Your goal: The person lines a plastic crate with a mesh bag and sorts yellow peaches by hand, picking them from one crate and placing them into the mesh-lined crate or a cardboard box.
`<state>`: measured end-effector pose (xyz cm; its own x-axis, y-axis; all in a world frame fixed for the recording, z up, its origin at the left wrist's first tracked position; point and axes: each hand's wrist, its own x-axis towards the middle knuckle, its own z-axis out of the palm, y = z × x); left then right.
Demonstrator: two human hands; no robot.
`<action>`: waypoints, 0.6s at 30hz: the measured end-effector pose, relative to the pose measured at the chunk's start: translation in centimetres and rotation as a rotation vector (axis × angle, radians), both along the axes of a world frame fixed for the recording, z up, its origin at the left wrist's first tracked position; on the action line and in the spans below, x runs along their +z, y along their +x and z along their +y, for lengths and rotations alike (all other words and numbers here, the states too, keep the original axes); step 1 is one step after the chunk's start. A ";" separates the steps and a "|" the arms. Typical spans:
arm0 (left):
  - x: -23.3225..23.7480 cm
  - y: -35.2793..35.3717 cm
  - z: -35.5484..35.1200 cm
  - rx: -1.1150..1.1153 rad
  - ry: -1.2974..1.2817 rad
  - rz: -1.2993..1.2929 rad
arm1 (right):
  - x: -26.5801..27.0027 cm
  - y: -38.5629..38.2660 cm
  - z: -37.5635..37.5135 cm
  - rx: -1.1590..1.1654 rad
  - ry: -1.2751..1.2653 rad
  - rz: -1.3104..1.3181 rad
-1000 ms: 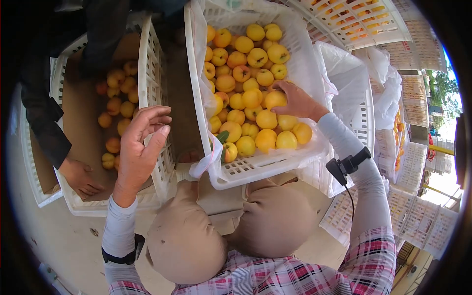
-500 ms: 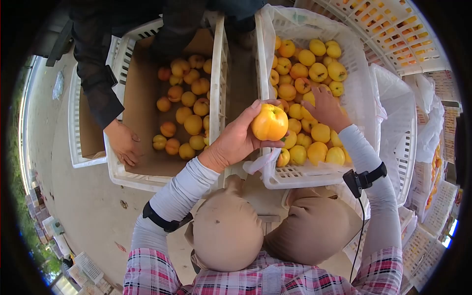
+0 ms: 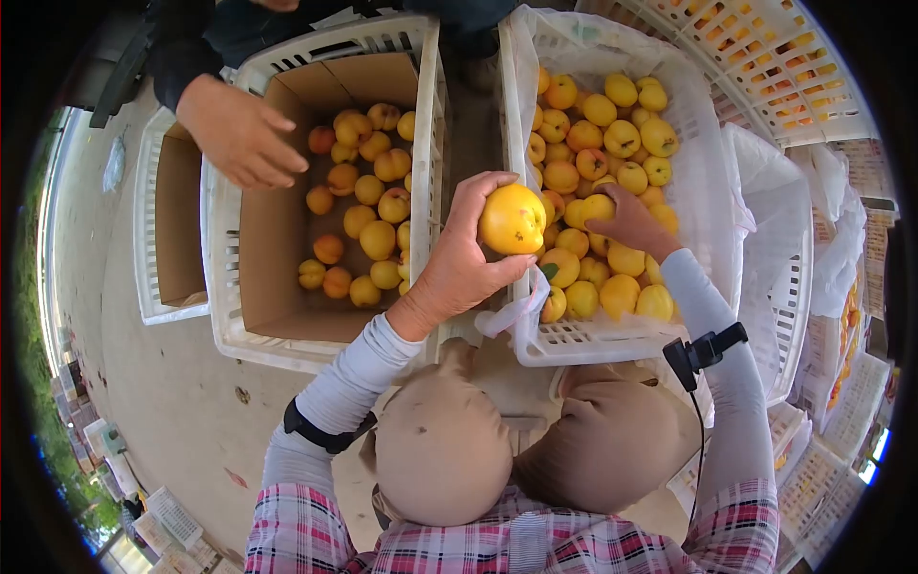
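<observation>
My left hand (image 3: 466, 251) grips a large yellow peach (image 3: 513, 220) between thumb and fingers, above the gap between two crates. Small dark specks mark the side of the peach facing me. My right hand (image 3: 635, 222) is inside the right crate (image 3: 622, 356), its fingers closed around another yellow peach (image 3: 599, 207). Many loose yellow peaches (image 3: 620, 295) fill this plastic-lined crate around and below that hand. In the left crate (image 3: 277, 356), lined with brown cardboard, more peaches (image 3: 378, 241) lie along its right side.
Another person's hand (image 3: 244, 134) hovers over the left crate's far left side. A further cardboard-lined crate (image 3: 143, 230) stands beyond it at left. Stacked white crates (image 3: 775, 72) rise at the back right, and another lined crate (image 3: 789, 277) sits beside the right one.
The peach in my left hand has been turned, bringing specks into view. My right hand, spread before, has closed on a peach. The other person's hand has risen away from the crate's near left corner.
</observation>
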<state>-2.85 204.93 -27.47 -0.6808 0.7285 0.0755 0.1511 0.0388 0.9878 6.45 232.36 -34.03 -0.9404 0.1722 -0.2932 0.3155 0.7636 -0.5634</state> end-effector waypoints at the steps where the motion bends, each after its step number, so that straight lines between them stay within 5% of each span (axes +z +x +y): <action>1: 0.1 0.1 0.0 0.027 0.017 -0.003 | 0.4 0.2 -0.2 -0.001 0.000 0.002; 2: 0.4 0.1 0.0 0.018 0.025 -0.001 | 2.0 0.2 -0.9 -0.222 -0.637 -0.081; 3: 0.7 0.1 0.1 0.053 0.119 -0.285 | 3.2 0.3 -1.1 -0.449 -1.265 -0.152; 4: 0.9 0.2 0.2 0.079 0.212 -0.578 | 3.7 0.6 -1.1 -0.470 -1.240 -0.140; 6: 0.5 -0.2 -0.1 0.025 0.352 -0.815 | 4.5 0.7 -1.4 -0.325 -1.784 -0.252; 9: 0.6 -0.8 0.1 0.024 0.441 -0.990 | 6.1 0.2 -3.0 -0.180 -2.025 -0.255; 18: 1.7 -1.0 0.1 0.110 0.644 -1.165 | 8.4 -0.8 -6.1 -0.257 -1.936 -0.120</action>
<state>-3.87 205.01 -25.75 -0.6352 0.7202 -0.2792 -0.7612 -0.5225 0.3842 5.68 226.22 -25.61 -0.9136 -0.3003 -0.2742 0.3945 -0.8182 -0.4182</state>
